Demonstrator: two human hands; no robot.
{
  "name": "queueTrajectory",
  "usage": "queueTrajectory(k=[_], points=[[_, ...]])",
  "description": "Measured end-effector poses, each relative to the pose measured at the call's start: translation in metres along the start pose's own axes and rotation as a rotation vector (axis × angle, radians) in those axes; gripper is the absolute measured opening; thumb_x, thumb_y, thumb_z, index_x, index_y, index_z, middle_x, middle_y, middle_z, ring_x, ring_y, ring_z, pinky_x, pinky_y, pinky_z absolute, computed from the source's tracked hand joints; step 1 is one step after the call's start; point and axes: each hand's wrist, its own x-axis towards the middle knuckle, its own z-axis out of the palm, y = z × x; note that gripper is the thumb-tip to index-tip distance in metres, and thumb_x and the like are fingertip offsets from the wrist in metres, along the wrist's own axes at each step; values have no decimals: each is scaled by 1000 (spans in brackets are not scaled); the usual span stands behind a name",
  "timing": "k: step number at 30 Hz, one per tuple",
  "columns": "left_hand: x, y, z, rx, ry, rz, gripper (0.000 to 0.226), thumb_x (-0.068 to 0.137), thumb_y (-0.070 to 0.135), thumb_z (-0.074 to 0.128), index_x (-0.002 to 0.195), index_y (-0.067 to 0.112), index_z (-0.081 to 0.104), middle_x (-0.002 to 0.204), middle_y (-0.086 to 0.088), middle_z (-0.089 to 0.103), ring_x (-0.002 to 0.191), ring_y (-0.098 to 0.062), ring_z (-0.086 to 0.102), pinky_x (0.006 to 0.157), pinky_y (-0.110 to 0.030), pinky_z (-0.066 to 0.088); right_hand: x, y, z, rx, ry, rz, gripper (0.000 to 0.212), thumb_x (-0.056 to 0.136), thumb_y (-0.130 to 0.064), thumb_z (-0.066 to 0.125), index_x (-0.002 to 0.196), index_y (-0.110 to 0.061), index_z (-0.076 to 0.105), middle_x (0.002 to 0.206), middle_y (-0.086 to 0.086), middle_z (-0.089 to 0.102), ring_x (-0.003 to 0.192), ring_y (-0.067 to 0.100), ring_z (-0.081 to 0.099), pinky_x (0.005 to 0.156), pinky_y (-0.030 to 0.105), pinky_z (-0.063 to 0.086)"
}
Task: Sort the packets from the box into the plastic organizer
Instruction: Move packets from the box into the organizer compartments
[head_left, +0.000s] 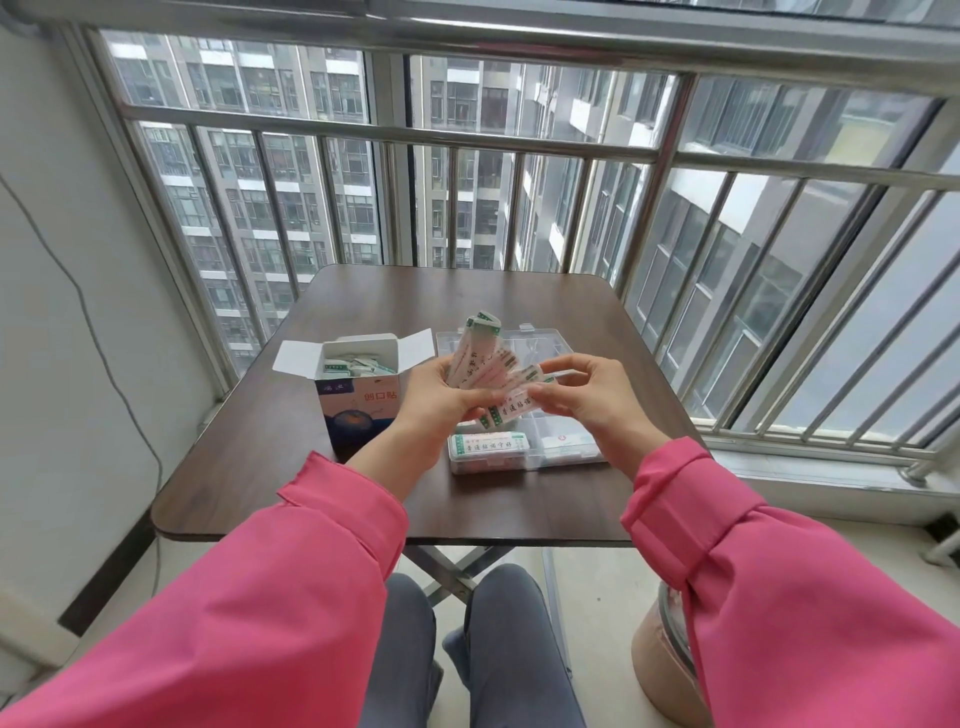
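An open white and blue box stands on the table's left half, with more packets inside it. To its right lies a clear plastic organizer; a packet lies in its near left compartment. My left hand grips a fanned bunch of white and green packets above the organizer. My right hand pinches the lowest packet of the fan at its right end.
The dark wooden folding table stands against a metal window railing at the back and right. A grey cable runs down the left wall. A round pink container sits on the floor at the right.
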Motion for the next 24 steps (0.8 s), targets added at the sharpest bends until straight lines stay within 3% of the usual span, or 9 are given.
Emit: queueTrajectory(k=[5, 9, 14, 24], points=[[-3, 1, 1, -81, -7, -45, 26, 83, 5, 67, 108, 3, 61, 86, -4, 67, 58, -5, 67, 50, -14, 51, -1, 1, -3, -85, 49, 31, 19, 76, 1, 73, 81, -14, 62, 73, 9, 62, 43, 3, 57, 45, 13, 45], [-3, 2, 3, -114, 0, -54, 22, 87, 7, 63, 108, 3, 60, 88, -6, 66, 70, -13, 66, 51, -17, 54, -4, -1, -5, -129, -44, 14, 22, 82, 1, 67, 100, -13, 67, 71, 5, 61, 55, 10, 52, 52, 16, 46], [-2, 1, 9, -94, -23, -30, 20, 87, 1, 61, 107, 2, 60, 87, -4, 65, 71, -15, 66, 53, -18, 55, -3, 0, -8, -148, -43, -1, 22, 84, 4, 62, 76, -16, 63, 68, 5, 60, 55, 7, 58, 49, 15, 47], [11, -4, 19, -136, 74, 29, 22, 87, 0, 61, 109, 3, 59, 89, -3, 63, 77, -11, 61, 50, -15, 52, 8, 5, -14, -99, 100, -49, 12, 77, -2, 73, 80, -14, 71, 70, 3, 70, 47, 2, 60, 45, 11, 38]])
